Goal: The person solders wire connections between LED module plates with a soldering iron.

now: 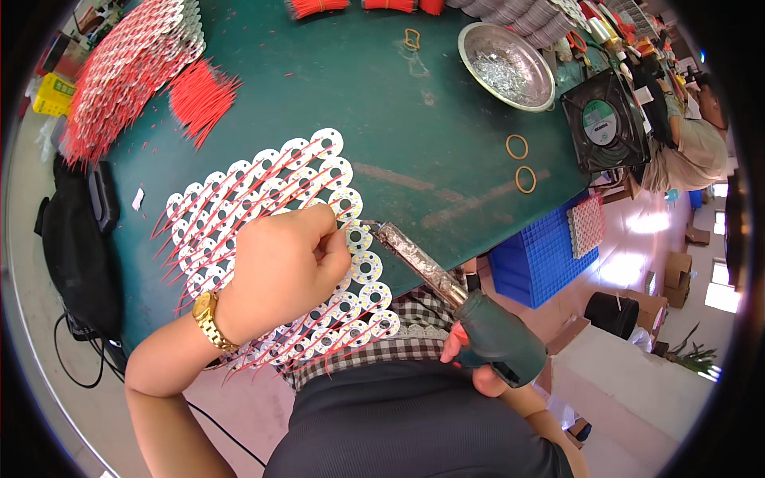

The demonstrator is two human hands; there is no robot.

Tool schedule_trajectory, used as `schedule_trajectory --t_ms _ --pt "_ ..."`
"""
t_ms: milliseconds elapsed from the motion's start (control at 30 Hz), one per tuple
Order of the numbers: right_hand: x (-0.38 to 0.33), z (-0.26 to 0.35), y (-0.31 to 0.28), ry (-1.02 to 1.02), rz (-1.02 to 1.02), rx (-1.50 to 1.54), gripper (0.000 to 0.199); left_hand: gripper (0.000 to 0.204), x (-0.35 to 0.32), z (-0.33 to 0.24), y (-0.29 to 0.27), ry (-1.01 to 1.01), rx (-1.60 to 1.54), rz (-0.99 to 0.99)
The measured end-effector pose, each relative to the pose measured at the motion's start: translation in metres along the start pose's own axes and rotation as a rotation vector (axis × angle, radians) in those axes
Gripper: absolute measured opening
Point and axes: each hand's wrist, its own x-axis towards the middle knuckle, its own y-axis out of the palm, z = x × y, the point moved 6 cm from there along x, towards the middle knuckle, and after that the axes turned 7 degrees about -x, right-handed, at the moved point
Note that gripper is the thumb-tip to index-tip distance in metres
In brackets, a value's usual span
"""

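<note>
Left hand (288,253): curled over discs (273,185); my pinch, can't tell.
Right hand (487,381): wrapped round soldering iron (468,300).
Tip (373,227): best dabbed briefly.

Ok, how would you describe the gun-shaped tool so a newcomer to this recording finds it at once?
Start at the big green table, then find the sheet of round white boards with red wires. Just right of it, the right hand holds the gun-shaped tool. Its dark green handle and long, stained metal barrel set it apart from the flat boards.
</note>
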Motion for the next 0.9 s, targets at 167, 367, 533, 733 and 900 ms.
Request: schedule_trajectory --t_ms 167,367,533,733,900 --pt "-0.005 -0.003 0.002 0.07 0.057 0.01 0.073 0.018 -0.003 0.005 -0.001 0.059 -0.063 0.071" --pt "-0.007 -0.011 0.005 0.044 0.027 0.076 0.069 0.017 -0.006 0.002 -0.004 0.081 -0.022 0.02" --pt "-0.004 -0.006 0.007 0.088 0.002 0.13 0.066 0.019 -0.005 0.0 -0.001 0.083 0.012 0.029" --pt "0.001 -0.002 0.008 0.046 0.023 0.109 0.059 0.019 -0.006 0.002 0.001 0.077 0.032 0.031" --pt "-0.008 -0.012 0.006 0.162 0.007 0.129 0.061 0.02 -0.005 0.001 0.0 0.078 0.04 0.017"
